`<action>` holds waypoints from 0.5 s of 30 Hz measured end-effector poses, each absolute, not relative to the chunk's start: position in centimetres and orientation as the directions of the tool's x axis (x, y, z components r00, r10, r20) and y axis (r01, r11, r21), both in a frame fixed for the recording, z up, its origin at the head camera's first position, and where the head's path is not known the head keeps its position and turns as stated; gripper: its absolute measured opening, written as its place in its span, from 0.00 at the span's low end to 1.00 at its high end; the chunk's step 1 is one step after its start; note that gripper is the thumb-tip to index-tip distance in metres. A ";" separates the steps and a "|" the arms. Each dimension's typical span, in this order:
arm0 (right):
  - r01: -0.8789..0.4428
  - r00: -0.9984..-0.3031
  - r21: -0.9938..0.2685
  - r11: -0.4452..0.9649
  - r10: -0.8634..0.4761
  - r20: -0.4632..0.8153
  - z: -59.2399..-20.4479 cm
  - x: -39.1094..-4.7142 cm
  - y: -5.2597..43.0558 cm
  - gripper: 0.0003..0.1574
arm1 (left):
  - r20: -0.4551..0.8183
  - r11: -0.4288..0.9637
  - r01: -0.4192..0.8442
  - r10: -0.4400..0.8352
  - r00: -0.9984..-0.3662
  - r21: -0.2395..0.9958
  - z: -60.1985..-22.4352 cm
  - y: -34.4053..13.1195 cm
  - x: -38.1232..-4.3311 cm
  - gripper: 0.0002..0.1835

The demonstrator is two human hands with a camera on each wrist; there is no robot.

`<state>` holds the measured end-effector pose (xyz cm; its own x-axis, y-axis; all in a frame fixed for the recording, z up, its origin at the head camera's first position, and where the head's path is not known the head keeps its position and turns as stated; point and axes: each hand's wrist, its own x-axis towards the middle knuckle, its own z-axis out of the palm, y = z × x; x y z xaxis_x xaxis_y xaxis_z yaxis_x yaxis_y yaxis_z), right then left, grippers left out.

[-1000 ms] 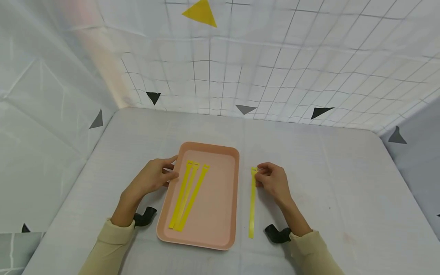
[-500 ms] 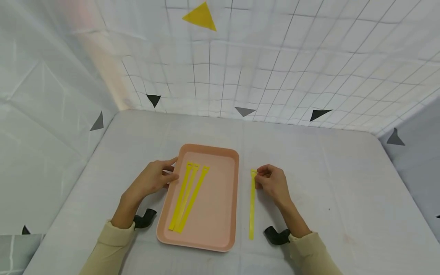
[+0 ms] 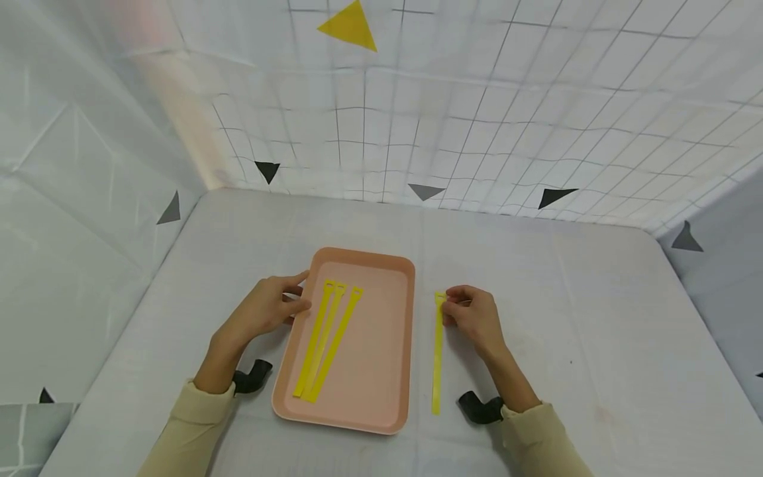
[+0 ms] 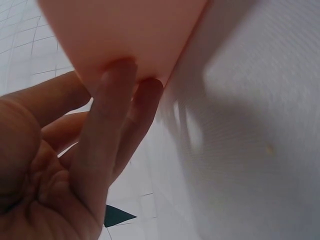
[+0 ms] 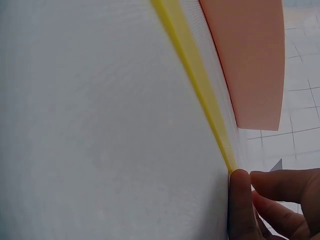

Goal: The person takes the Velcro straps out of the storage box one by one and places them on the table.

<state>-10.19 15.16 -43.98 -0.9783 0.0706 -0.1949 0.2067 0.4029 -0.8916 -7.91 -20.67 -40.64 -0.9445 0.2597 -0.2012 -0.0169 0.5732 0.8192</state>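
My left hand (image 3: pixel 268 306) is at the left edge of a pink tray (image 3: pixel 381 427), its fingers and thumb rather straight. In the left wrist view, the fingertips (image 4: pixel 125 75) touch the tray's outer wall. Inside the tray, toward its left side, lie three yellow hook-and-loop cable ties (image 3: pixel 335 351) with slotted heads. Another yellow cable tie (image 3: pixel 438 364) lies lengthwise on the table, right of the tray. My right hand (image 3: pixel 475 315) holds that tie near its slotted head with curled fingertips (image 5: pixel 240 182). The contact is partly hidden by the fingers.
A white cloth-covered table (image 3: pixel 596 318) lies beneath, with white sheeting around it. Black curved wrist fittings show beside the left wrist (image 3: pixel 253 376) and the right wrist (image 3: pixel 479 407). Grey, black and yellow triangles mark the back sheet (image 3: pixel 426 192).
Both hands, the tray and the ties stay in the same places. Only a slight shift of the head view shows.
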 end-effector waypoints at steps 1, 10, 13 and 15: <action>0.207 -0.978 -0.891 0.404 0.071 -0.195 -44.0 -10.2 15.1 0.14 | -0.201 0.573 -0.017 0.259 -0.945 0.820 -40.7 -20.7 -7.9 0.34; 0.196 -0.981 -0.888 0.417 0.068 -0.184 -43.9 -10.1 15.1 0.15 | -0.186 0.597 0.008 0.261 -0.947 0.802 -40.6 -20.7 -7.8 0.34; 0.199 -0.980 -0.892 0.405 0.068 -0.188 -43.9 -10.1 15.1 0.16 | -0.189 0.606 0.006 0.258 -0.947 0.795 -40.5 -20.6 -7.8 0.34; 0.203 -0.979 -0.895 0.396 0.068 -0.192 -43.9 -10.0 15.1 0.16 | -0.194 0.602 0.002 0.260 -0.946 0.799 -40.4 -20.6 -7.8 0.34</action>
